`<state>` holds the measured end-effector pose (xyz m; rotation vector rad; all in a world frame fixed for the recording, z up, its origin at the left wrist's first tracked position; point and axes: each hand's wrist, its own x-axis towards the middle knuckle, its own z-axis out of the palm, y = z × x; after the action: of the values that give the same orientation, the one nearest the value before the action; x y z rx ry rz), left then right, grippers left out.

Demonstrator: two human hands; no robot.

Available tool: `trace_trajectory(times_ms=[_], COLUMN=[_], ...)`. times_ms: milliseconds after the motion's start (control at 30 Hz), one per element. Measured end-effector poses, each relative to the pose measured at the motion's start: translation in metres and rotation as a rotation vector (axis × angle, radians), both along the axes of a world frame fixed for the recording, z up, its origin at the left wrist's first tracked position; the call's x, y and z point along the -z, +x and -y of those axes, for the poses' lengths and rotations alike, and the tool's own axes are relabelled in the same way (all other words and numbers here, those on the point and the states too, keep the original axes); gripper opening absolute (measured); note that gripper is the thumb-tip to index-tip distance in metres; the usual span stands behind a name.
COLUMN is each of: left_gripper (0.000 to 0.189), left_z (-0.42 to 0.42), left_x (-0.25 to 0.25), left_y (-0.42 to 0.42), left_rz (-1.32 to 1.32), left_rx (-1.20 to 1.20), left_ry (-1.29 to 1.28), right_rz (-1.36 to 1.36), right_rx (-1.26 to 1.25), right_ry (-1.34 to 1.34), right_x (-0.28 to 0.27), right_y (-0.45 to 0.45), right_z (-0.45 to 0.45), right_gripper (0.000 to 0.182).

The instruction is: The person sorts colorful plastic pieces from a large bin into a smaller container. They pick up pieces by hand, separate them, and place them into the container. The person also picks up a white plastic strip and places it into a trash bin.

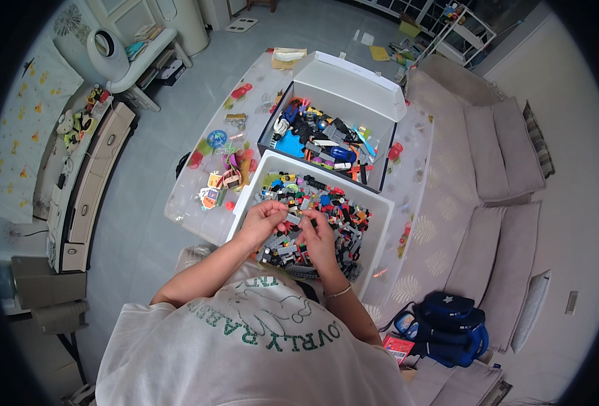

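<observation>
My left hand [268, 221] and my right hand [318, 236] meet above a white plastic bin [387, 219] full of small mixed building bricks [347, 223]. A light grey building piece [293, 218] is held between the fingertips of both hands. Grey, black and red pieces are the most common in the bin. Directly behind the bin stands an open cardboard box [386, 170] with a white lid [347, 81] tilted back. It holds larger toy parts, among them a bright blue flat piece [290, 144] and a dark blue piece [343, 154].
Bin and box rest on a table with a floral cover [188, 200]. To the left lie a blue ring-shaped item [217, 138], stickers or cutouts [209, 197] and a red cap [230, 205]. A sofa [431, 213] runs along the right, with a dark blue backpack [449, 325] on it.
</observation>
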<state>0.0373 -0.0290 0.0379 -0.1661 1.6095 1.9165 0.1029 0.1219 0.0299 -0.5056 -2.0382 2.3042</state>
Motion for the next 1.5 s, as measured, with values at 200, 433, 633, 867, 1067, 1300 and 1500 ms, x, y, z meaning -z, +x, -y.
trace_trajectory(times_ms=[200,433,633,867,1067,1300,1500], left_gripper=[0.011,0.011,0.011,0.01,0.011,0.022,0.049], left_z=[-0.003,-0.016,-0.014,-0.008,-0.015,-0.049,-0.073], left_x=[0.005,-0.005,0.001,0.023,0.017,0.003,-0.057], left_y=[0.0,-0.014,-0.009,-0.003,-0.003,-0.059,-0.1], left_rz=[0.004,-0.009,-0.041,-0.008,0.0,-0.117,-0.337], left_rx=[0.05,0.064,0.092,0.054,0.066,0.138,0.103], left_ry=[-0.044,-0.017,-0.043,0.027,0.031,0.059,0.235], right_rz=[0.125,-0.229,-0.087,0.096,0.073,-0.095,-0.326], right_rx=[0.037,0.211,0.145,-0.141,-0.147,-0.062,0.289], right_ry=[-0.211,-0.404,-0.212,-0.099,-0.117,-0.049,-0.203], right_x=[0.01,-0.029,-0.015,0.022,0.016,0.006,-0.041], right_y=[-0.006,-0.054,-0.066,-0.015,-0.011,-0.06,-0.104], right_z=[-0.003,-0.039,-0.071,-0.02,-0.019,-0.047,-0.08], right_gripper=[0.022,0.065,0.053,0.024,0.023,0.025,0.047])
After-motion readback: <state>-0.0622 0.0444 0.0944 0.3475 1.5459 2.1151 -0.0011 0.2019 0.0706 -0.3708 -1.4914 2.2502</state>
